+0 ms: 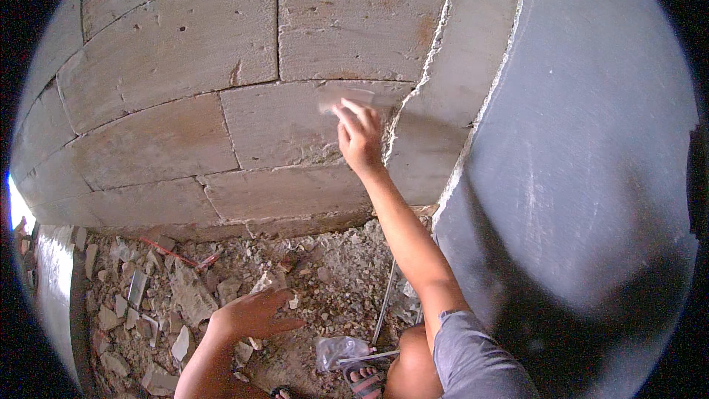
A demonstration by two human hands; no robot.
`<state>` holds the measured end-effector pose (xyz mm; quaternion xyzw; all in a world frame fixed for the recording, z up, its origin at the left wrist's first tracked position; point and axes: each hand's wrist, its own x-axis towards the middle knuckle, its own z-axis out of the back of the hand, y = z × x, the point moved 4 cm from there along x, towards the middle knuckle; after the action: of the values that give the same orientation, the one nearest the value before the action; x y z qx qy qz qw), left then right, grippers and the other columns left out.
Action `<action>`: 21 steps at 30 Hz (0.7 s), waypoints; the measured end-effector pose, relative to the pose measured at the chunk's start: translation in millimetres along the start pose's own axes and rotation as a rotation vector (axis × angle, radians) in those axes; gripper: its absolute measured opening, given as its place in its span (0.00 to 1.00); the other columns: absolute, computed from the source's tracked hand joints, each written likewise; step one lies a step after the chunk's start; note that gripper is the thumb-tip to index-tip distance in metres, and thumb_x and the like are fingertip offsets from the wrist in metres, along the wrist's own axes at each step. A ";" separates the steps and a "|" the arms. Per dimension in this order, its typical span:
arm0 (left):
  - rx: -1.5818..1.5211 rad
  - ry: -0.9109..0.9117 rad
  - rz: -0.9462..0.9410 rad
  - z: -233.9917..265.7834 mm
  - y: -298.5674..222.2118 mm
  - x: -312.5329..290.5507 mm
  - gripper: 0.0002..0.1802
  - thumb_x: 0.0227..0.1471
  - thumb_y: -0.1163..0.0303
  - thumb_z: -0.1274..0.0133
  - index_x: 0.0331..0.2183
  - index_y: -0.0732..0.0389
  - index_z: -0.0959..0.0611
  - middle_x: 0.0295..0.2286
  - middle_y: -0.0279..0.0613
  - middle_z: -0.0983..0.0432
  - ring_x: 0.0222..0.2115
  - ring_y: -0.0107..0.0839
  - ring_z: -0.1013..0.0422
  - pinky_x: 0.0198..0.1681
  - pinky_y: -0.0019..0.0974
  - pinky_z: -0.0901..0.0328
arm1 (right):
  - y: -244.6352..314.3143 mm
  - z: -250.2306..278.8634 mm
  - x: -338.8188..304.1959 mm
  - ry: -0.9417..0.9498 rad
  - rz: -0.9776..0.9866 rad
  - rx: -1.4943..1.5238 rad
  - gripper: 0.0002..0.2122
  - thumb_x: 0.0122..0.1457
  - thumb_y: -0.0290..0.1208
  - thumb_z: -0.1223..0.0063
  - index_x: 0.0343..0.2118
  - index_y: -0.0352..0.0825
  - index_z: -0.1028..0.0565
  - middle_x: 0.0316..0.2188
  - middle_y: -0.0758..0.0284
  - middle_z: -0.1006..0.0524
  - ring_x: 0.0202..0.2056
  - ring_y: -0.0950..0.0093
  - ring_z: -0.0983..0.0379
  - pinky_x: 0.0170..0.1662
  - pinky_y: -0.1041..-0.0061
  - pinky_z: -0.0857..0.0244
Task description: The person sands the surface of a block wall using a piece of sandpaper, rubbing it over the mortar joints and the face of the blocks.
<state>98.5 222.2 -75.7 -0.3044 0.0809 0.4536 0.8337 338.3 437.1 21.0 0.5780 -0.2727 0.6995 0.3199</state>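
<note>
In the head view I had the right hand [362,140] stretched up before the pale grey wall of large porous blocks [185,37], its grip pinched around the lower edge of a thin, flat, beige-grey plate [346,96]. The plate was blurred, so I could not tell its material or whether it touched the wall. It stood left of the jagged whitish seam [425,74] that ran down the blocks.

I saw the left hand [255,314] low over the brown-grey rubble of broken stones [336,273], its grip loose, fingers spread, holding nothing. A crumpled clear plastic bag [340,349] lay beside a dark strapped sandal [364,380]. To the right I had a smooth blue-grey surface [583,103].
</note>
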 end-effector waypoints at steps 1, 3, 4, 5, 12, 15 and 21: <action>0.013 -0.006 -0.036 -0.5 1.0 0.0 0.42 0.49 0.37 0.55 0.51 0.64 0.34 0.46 0.59 0.33 0.48 0.51 0.35 0.51 0.46 0.40 | 7.4 -8.1 -0.2 0.041 0.031 -0.019 0.15 0.47 0.19 0.47 0.40 0.34 0.26 0.45 0.63 0.30 0.47 0.63 0.34 0.50 0.65 0.41; -0.018 0.013 -0.014 -1.3 2.4 -0.2 0.42 0.48 0.37 0.55 0.51 0.64 0.34 0.45 0.59 0.33 0.48 0.51 0.35 0.51 0.46 0.39 | 7.6 -11.5 2.8 0.019 0.017 -0.011 0.15 0.47 0.20 0.47 0.41 0.35 0.26 0.46 0.63 0.30 0.49 0.63 0.35 0.51 0.65 0.41; -0.048 0.036 0.007 -1.7 3.2 -0.4 0.42 0.48 0.37 0.55 0.51 0.65 0.34 0.45 0.59 0.32 0.48 0.51 0.35 0.50 0.47 0.39 | 7.0 -12.2 4.1 -0.004 0.001 -0.005 0.15 0.48 0.20 0.46 0.41 0.35 0.26 0.46 0.63 0.31 0.50 0.62 0.35 0.52 0.64 0.42; -0.051 0.035 0.008 -1.6 3.3 -0.6 0.42 0.48 0.37 0.55 0.51 0.65 0.34 0.45 0.59 0.32 0.48 0.51 0.35 0.50 0.47 0.39 | 8.0 -8.9 6.3 -0.012 0.004 -0.016 0.16 0.49 0.21 0.46 0.43 0.35 0.26 0.48 0.63 0.31 0.50 0.62 0.36 0.52 0.63 0.42; 0.018 0.013 0.023 7.4 -2.7 -6.2 0.42 0.49 0.38 0.55 0.50 0.66 0.33 0.45 0.60 0.32 0.48 0.52 0.35 0.51 0.47 0.40 | 3.4 -1.6 10.9 0.036 0.028 -0.067 0.16 0.50 0.22 0.46 0.45 0.37 0.25 0.49 0.62 0.31 0.48 0.61 0.34 0.50 0.65 0.40; 0.017 -0.015 -0.010 7.2 -1.3 -7.2 0.41 0.49 0.38 0.55 0.50 0.66 0.33 0.44 0.61 0.32 0.48 0.53 0.35 0.51 0.47 0.40 | -6.6 12.5 22.6 -0.065 -0.030 -0.078 0.13 0.51 0.19 0.48 0.42 0.33 0.24 0.47 0.60 0.29 0.47 0.62 0.32 0.50 0.67 0.39; -0.015 0.004 -0.033 7.1 -3.8 -6.6 0.42 0.49 0.38 0.55 0.51 0.66 0.34 0.46 0.61 0.33 0.48 0.53 0.36 0.52 0.46 0.41 | -41.0 49.2 42.5 -0.299 -0.132 -0.130 0.11 0.54 0.19 0.53 0.40 0.24 0.28 0.51 0.53 0.32 0.54 0.54 0.37 0.56 0.63 0.43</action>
<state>96.7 220.1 -65.6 -0.3130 0.0740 0.4398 0.8385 395.4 432.2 72.3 0.6706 -0.3231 0.5640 0.3576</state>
